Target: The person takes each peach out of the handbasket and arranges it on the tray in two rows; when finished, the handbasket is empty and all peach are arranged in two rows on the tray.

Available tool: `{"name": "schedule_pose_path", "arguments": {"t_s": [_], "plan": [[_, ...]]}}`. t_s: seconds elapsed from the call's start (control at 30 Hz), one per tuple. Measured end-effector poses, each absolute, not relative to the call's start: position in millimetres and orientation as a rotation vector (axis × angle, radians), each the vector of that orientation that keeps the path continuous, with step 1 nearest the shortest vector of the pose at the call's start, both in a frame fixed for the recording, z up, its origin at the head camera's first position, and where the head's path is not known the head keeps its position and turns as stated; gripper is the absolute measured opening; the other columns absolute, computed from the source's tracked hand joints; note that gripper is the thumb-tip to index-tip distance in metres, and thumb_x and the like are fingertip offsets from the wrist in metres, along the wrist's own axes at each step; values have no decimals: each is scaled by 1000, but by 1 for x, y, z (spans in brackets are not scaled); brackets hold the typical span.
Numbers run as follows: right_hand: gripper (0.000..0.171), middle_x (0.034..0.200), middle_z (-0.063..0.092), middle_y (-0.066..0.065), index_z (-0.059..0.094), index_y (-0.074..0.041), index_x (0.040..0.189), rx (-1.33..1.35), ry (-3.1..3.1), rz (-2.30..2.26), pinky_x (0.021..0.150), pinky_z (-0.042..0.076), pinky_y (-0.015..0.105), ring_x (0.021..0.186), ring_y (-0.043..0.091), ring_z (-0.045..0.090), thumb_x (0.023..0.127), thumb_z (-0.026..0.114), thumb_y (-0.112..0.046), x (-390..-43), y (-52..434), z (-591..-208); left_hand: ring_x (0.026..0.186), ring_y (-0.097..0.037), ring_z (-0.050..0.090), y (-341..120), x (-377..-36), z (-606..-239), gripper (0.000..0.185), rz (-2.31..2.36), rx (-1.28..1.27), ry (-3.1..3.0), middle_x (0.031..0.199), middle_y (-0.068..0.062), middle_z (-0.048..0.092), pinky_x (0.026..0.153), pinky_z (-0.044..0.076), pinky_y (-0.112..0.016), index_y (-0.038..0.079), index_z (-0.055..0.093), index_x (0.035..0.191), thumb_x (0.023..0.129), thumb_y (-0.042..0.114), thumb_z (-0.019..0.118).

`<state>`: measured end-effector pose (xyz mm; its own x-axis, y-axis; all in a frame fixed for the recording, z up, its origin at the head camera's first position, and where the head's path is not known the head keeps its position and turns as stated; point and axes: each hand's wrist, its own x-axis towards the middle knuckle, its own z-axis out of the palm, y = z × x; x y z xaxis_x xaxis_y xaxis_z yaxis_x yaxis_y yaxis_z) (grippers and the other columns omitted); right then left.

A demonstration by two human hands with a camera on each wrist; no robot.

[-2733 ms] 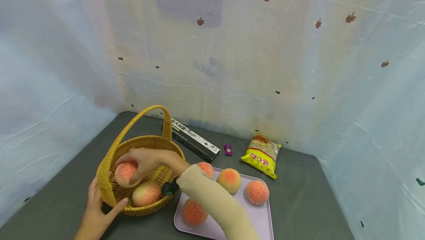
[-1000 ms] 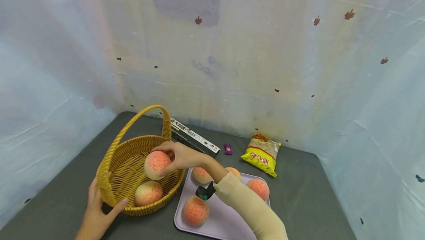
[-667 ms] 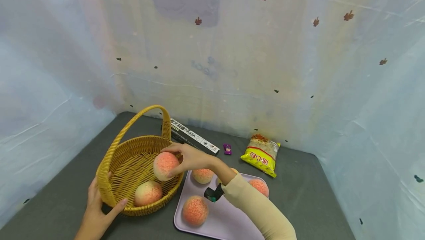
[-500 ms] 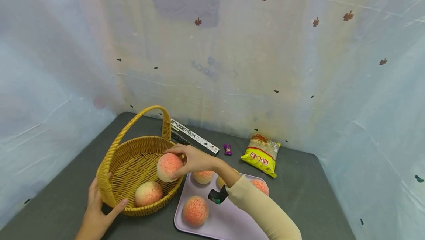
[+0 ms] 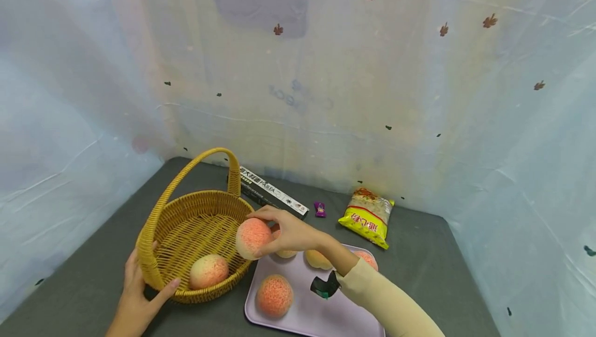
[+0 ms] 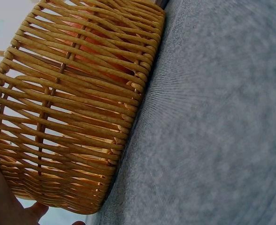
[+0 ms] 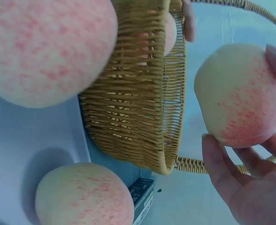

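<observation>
In the head view my right hand (image 5: 298, 233) holds a pink and cream peach (image 5: 252, 237) between fingers and thumb, just above the right rim of a yellow wicker basket (image 5: 193, 236). The right wrist view shows the held peach (image 7: 241, 96) clear of the basket wall (image 7: 128, 103). My left hand (image 5: 137, 295) grips the basket's near left side, thumb towards the front; part of its fingers is hidden behind the weave. One peach (image 5: 209, 271) lies inside the basket near its front. Several more, such as the near one (image 5: 274, 296), sit on a lilac tray (image 5: 321, 303).
Behind the basket lies a black and white pasta box (image 5: 274, 194). A small purple wrapped sweet (image 5: 319, 209) and a yellow food bag (image 5: 368, 218) are further right on the dark grey table (image 5: 428, 275). Pale curtains (image 5: 326, 93) surround the table.
My right hand has lifted the peach from inside the basket and carried it right, over the rim towards the tray. My left hand and the basket have stayed in place.
</observation>
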<state>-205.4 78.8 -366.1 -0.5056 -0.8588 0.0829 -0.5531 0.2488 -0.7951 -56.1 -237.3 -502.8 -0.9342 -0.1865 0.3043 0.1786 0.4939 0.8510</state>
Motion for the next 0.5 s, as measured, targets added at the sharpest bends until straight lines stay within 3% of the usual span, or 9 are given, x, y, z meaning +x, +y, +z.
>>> {"name": "schedule_pose_path", "arguments": {"t_s": [0.37, 0.5], "plan": [[71, 134, 53, -7, 54, -18, 143, -1213, 2202, -1262, 97, 47, 32, 115, 10, 53, 79, 86, -22, -184, 100, -372, 147, -37, -8, -237, -55, -500, 92, -1441, 24, -2394, 163, -10, -7, 91, 13, -84, 23, 16, 162, 91, 12, 74], [72, 133, 53, -6, 54, -16, 143, -1173, 2209, -1276, 97, 48, 33, 114, 11, 55, 79, 86, -20, -180, 112, -373, 147, -36, -7, -237, -55, -500, 92, -1434, 22, -2395, 163, -10, -7, 91, 14, -84, 23, 16, 162, 91, 12, 74]]}}
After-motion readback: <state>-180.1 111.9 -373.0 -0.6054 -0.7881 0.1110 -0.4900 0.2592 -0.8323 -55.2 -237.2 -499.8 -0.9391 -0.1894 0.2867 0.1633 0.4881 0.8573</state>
